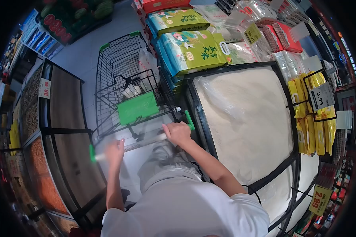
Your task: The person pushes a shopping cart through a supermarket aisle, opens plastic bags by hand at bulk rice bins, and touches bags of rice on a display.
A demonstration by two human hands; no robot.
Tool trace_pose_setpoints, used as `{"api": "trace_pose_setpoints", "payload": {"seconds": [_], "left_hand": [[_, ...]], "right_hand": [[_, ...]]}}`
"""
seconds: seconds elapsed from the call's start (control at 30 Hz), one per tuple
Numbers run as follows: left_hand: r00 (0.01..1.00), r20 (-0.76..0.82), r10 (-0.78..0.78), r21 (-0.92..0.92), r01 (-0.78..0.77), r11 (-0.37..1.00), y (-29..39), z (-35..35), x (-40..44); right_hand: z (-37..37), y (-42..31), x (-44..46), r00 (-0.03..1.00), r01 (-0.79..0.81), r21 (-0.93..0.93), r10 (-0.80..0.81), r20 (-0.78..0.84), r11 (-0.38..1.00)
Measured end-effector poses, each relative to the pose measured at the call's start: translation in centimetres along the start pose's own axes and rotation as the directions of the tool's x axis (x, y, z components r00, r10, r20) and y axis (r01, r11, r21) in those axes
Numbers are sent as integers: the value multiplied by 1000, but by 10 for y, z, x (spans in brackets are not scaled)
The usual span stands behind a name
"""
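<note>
A wire shopping cart (118, 59) with a green seat flap (138, 108) stands in front of me. My right hand (178, 133) is wrapped round the right part of its handle bar (146, 142), beside the green end piece. Near the bar's left end is my left hand (114, 151), smeared by motion; whether its fingers grip the bar cannot be made out. A clear plastic bag (148, 67) with red print and a small whitish item (131, 91) are in the cart.
On the right is a black-framed bin of white grain (245, 118), with green rice bags (190, 49) behind it and yellow packets (310, 118) beyond. Wooden-sided bins (69, 98) line the left. Tiled aisle floor (81, 51) runs ahead towards a dark green display (79, 15).
</note>
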State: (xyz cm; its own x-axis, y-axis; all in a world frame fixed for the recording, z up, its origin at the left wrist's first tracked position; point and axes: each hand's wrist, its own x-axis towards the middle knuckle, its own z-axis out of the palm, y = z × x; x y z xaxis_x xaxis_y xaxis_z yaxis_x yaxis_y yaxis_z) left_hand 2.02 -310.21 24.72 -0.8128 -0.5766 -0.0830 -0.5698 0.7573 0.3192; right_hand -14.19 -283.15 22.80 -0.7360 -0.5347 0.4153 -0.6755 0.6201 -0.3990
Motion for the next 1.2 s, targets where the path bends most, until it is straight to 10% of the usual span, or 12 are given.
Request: {"api": "trace_pose_setpoints", "payload": {"seconds": [1.2], "left_hand": [[971,-145,192,125,-174,977,-104,-30,335]], "right_hand": [[167,-42,267,988,-113,-182,91,-126,977]]}}
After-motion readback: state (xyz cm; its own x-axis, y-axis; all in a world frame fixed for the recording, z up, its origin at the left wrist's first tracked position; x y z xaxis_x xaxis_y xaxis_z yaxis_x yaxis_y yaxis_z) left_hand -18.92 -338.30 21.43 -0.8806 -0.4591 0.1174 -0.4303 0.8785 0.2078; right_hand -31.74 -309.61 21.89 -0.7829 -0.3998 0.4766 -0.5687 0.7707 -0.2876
